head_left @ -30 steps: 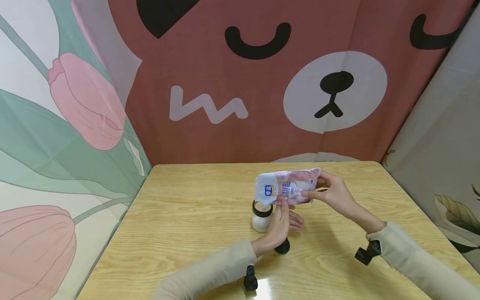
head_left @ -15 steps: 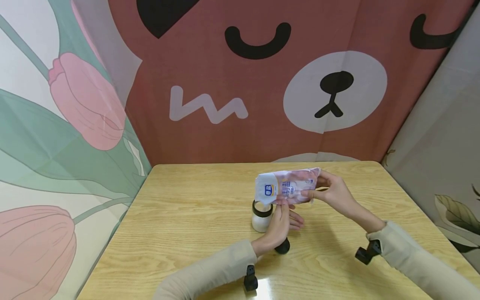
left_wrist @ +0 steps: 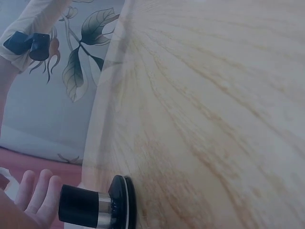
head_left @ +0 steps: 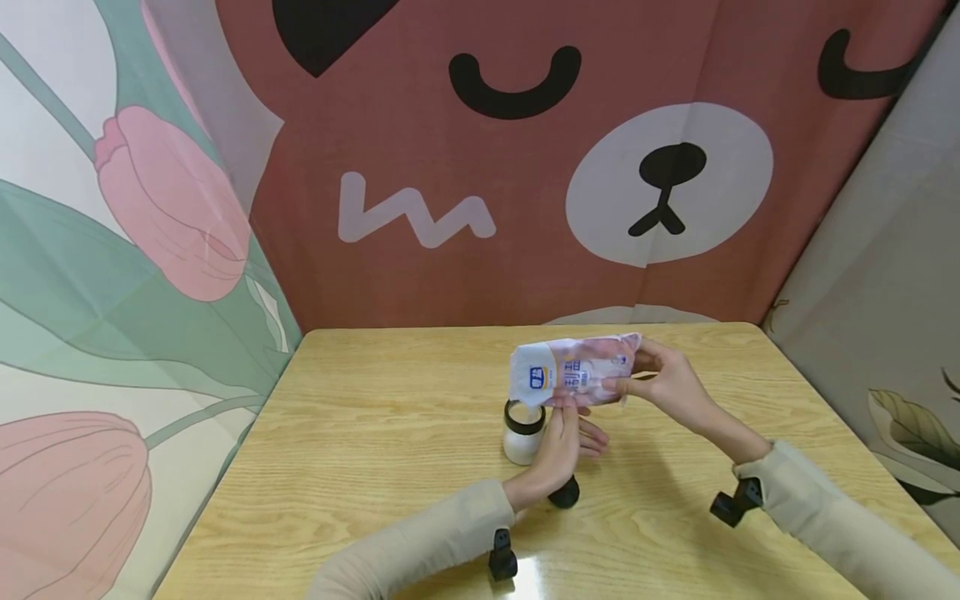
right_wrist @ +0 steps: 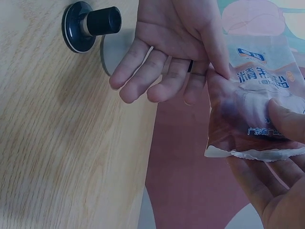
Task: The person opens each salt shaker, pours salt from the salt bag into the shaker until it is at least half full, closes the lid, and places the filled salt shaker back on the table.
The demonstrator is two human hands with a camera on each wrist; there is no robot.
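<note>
My right hand [head_left: 663, 387] grips the right end of a pink and white salt bag [right_wrist: 259, 102], thumb on its printed front and fingers behind. In the head view the bag lies nearly level, its left end over the mouth of a white jar [head_left: 521, 446] with a black rim. Held beside the jar, my left hand [head_left: 558, 454] touches the bag's lower edge with its fingertips. Its other fingers are spread and hold nothing, as the right wrist view shows. Close below this hand, a black lid with a knob [left_wrist: 88, 205] sits on the table, partly hidden in the head view.
The wooden table [head_left: 360, 450] runs back to a curtain with a printed bear [head_left: 420, 275]. Patterned cloths hang at the left and right sides. Each sleeve carries a small black camera mount, one on the left wrist [head_left: 502, 557] and one on the right [head_left: 737, 502].
The salt bag rises very slightly, its right end most. Both hands otherwise keep their places, and the jar and lid stay put.
</note>
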